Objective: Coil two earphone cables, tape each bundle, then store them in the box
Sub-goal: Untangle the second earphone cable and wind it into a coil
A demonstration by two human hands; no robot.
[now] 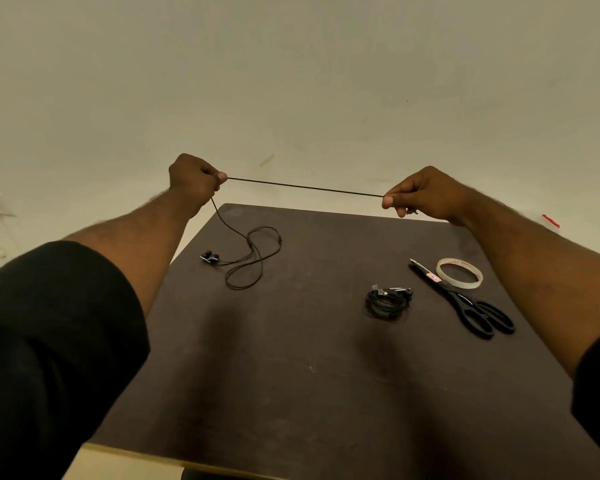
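Earphone cable (305, 187) pinched taut between two hands (left (193, 180), right (420, 195)), one coiled bundle (387, 303) on table (291, 375)

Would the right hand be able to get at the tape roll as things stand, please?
Probably not at once: the right hand pinches the cable stretched to the left hand. The tape lies uncovered beside the scissors under that arm, so the path looks free once it lets go.
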